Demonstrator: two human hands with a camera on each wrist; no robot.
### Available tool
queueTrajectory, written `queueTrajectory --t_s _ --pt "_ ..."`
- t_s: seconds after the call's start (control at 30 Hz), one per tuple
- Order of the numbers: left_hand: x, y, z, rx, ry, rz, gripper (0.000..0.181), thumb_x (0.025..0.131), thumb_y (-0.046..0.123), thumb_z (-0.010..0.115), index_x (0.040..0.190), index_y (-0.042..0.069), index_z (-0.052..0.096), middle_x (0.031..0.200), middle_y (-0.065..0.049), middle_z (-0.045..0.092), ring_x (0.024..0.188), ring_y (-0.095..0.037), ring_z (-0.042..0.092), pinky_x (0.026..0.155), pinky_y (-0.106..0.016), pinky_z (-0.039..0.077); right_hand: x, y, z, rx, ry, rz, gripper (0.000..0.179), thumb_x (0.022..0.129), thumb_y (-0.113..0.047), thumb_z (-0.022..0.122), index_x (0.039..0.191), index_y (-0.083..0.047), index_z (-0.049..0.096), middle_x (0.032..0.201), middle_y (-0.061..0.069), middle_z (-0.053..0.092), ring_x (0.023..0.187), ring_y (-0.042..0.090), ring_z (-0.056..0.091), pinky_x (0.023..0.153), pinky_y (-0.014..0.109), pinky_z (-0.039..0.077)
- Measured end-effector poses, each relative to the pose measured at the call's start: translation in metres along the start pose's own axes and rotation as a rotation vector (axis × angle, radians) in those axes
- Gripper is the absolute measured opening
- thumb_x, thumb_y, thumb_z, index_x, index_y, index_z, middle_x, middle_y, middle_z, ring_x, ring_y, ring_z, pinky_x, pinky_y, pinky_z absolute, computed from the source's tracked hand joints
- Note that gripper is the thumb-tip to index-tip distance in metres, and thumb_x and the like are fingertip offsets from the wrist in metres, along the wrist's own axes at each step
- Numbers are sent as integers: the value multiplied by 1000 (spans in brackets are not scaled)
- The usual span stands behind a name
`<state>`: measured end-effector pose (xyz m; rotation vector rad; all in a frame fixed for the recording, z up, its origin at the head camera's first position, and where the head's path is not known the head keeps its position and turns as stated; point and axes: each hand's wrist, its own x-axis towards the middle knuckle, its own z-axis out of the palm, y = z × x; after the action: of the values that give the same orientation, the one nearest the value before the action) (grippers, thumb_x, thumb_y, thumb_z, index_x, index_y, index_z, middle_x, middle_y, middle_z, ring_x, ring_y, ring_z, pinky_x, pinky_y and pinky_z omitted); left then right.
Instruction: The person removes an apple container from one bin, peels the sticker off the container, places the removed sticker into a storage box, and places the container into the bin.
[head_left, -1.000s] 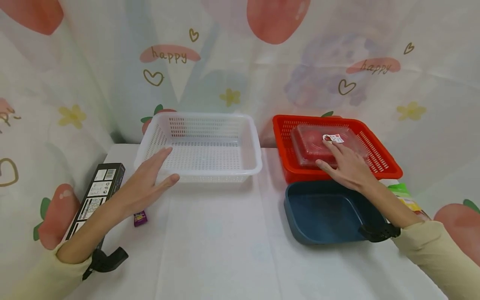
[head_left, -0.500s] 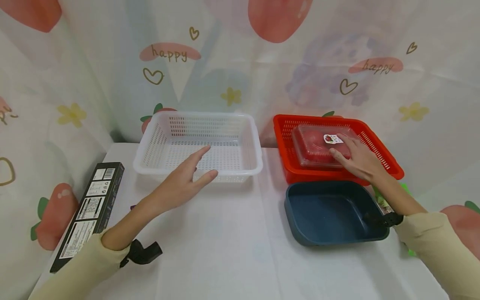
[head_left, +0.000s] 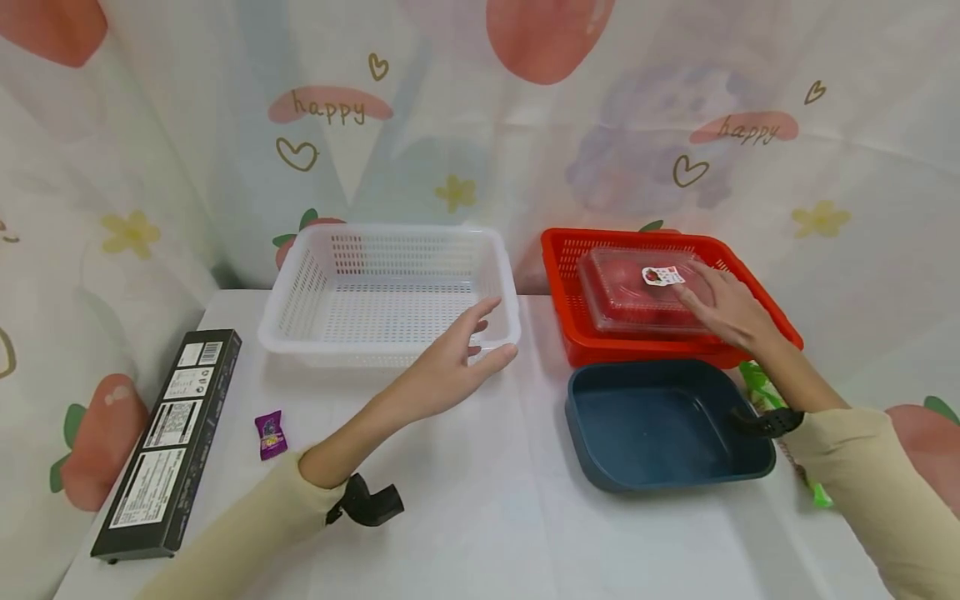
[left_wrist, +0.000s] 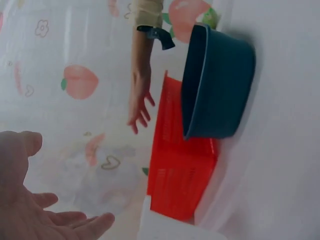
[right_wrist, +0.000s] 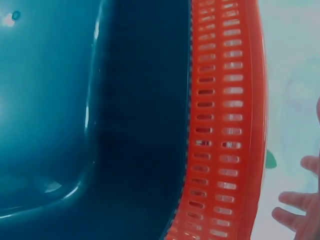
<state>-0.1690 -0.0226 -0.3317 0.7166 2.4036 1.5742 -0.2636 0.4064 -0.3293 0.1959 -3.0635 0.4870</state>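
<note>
Your left grip [head_left: 441, 372] and right grip [head_left: 731, 313] hang released. The box [head_left: 621, 293] below the right sits unlifted in its basket [head_left: 611, 347].

- White basket [head_left: 337, 344]: moulded plastic, smooth rim, soft sheen.
- Red basket [head_left: 600, 347]: perforated plastic, moderately shiny, from where I stand.
- Clear box [head_left: 622, 296]: thin see-through plastic catching the light, with a printed label [head_left: 663, 276] on its lid.
- Blue tub [head_left: 667, 433]: smooth plastic, glossy highlights inside.
- Black box [head_left: 167, 446]: looks like smooth printed cardboard.
- Purple packet [head_left: 271, 434]: crimped, shiny wrapper.
- Tabletop [head_left: 487, 517]: matt white covering, faintly creased.
- Backdrop [head_left: 525, 158]: printed, cloth-like sheet, lightly wrinkled.
- Sleeves [head_left: 862, 475]: matt cloth.
</note>
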Motion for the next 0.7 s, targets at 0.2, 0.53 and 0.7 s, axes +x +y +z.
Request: queueTrajectory --t_s 0.2,0.53,0.7 --pt "15 2 19 -92 -17 -8 70 95 36 58 153 25 22 159 6 25 142 -25 38 106 -45 47 3 5 -2 36 3 31 79 96 -51 45 155 -8 16 152 32 25 133 52 26 101 78 25" --pt "30 1 50 -198 36 -9 72 93 28 62 153 26 21 158 4 26 137 -24 41 100 -37 52 6 11 -1 110 16 19 77 96 -49 47 154 -7 19 151 31 28 131 50 28 100 77 29" --pt "36 5 74 -286 90 -16 80 89 27 66 152 33 18 155 7 25 136 -20 40 96 -32 54 10 14 -1 125 -2 37 78 96 -51 45 155 -8 17 152 31 26 132 51 28 101 77 28"
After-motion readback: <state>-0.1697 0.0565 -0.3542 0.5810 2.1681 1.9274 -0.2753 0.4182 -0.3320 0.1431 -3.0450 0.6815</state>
